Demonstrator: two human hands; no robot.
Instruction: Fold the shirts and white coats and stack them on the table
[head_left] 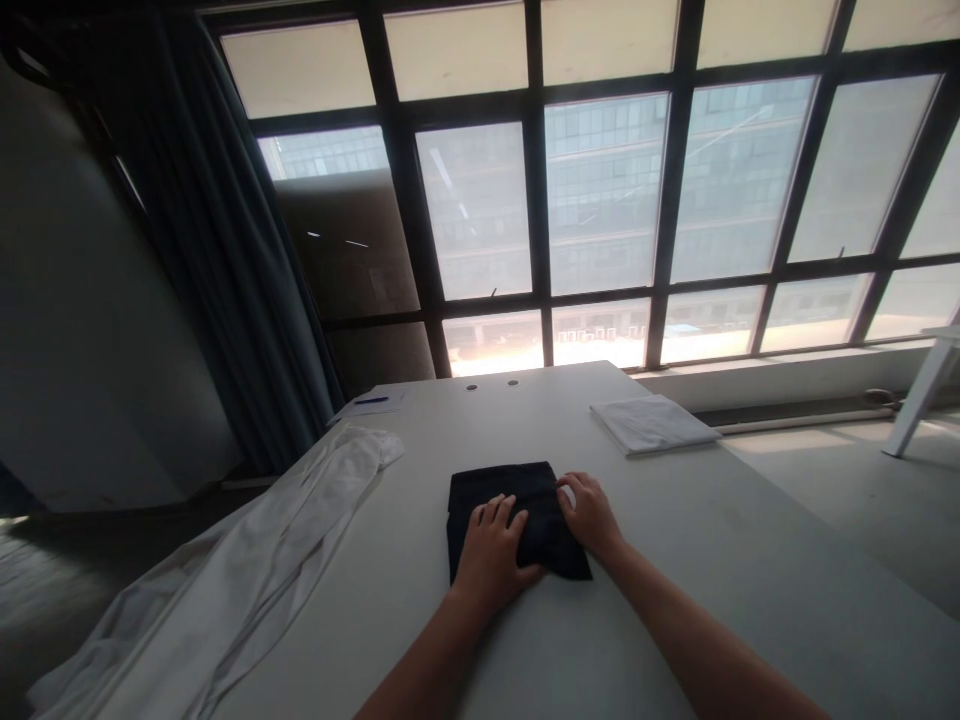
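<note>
A dark folded cloth, nearly black, lies on the white table in front of me. My left hand rests palm down on its lower left part, fingers spread and the thumb out to the side. At the cloth's right edge, my right hand has its fingers curled, with thumb and forefinger closed on the edge. The fabric near that hand is slightly rumpled, and its lower right corner sticks out in a point. Part of the cloth's near edge is hidden under my left hand.
A white folded cloth lies at the table's far right. Loose white fabric drapes over the left edge. Paper with a blue pen sits at the far left. Beyond are windows and a dark curtain; another table's leg stands right.
</note>
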